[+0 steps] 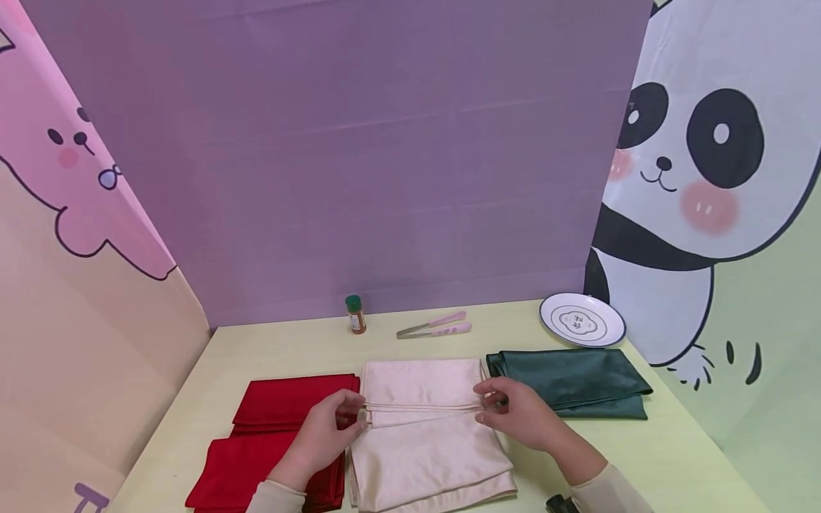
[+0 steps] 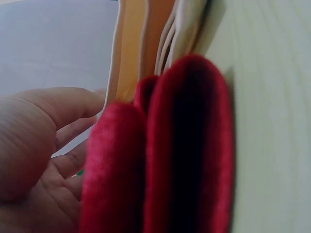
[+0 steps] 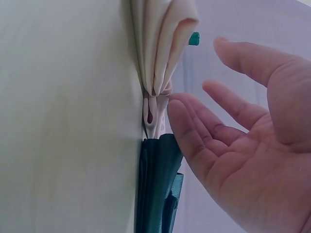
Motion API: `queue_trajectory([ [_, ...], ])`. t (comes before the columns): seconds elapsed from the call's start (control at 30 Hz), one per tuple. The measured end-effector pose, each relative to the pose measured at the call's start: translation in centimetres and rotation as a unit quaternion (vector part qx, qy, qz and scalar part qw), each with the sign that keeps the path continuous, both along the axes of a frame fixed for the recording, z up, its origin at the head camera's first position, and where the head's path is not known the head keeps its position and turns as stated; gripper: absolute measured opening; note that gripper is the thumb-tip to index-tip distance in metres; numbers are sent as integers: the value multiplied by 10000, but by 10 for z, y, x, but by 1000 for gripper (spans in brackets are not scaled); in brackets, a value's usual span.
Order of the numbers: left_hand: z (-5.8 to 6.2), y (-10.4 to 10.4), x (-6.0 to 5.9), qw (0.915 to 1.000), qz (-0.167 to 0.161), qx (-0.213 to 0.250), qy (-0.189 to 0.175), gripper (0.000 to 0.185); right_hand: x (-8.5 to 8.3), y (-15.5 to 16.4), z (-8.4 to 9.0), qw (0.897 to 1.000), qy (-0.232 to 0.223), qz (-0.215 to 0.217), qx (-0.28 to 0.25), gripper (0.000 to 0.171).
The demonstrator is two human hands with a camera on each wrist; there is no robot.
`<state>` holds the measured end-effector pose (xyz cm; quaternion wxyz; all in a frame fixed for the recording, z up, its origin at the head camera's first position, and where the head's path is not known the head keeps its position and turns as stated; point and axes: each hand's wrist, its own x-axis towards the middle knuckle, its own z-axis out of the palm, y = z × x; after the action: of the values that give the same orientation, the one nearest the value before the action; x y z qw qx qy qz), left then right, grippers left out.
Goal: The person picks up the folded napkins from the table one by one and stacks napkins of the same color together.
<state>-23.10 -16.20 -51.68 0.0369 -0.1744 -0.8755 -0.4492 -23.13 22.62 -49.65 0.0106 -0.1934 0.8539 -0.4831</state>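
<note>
A cream satin cloth [image 1: 423, 381], folded into layers, lies mid-table, its nearer folded part [image 1: 430, 463] spread toward me. At its left edge is my left hand [image 1: 323, 434], thumb and forefinger apart; the left wrist view shows the thumb beside the cloth's layered edge [image 2: 129, 48]. My right hand [image 1: 522, 417] is at the opposite edge. Its fingers are loosely spread in the right wrist view, the fingertips [image 3: 177, 114] close to the cream folds [image 3: 158, 53]; contact is unclear. Red folded cloth [image 1: 291, 402] lies under and beyond my left hand, and dark green folded cloth [image 1: 577, 381] lies right.
Behind the cloths stand a small green-capped spice bottle [image 1: 355, 317] and tongs [image 1: 436, 328] with pink handles. A white plate [image 1: 548, 320] with a blue rim lies at the back right corner. Near the right forearm a dark object [image 1: 561, 504] shows partly.
</note>
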Motion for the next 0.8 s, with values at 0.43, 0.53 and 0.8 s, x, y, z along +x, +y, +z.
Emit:
queue_trajectory([
  [0.43, -1, -1, 2, 9992, -148, -266, -243, 34, 0, 1, -1, 9990, -25, 168, 419, 40],
  [0.53, -2, 0, 1, 9990, -223, -293, -250, 33, 0, 1, 0, 9988, -10, 169, 453, 40],
  [0.8, -2, 2, 3, 9982, -404, -188, -402, 33, 2, 0, 1, 9987, -40, 167, 478, 39],
])
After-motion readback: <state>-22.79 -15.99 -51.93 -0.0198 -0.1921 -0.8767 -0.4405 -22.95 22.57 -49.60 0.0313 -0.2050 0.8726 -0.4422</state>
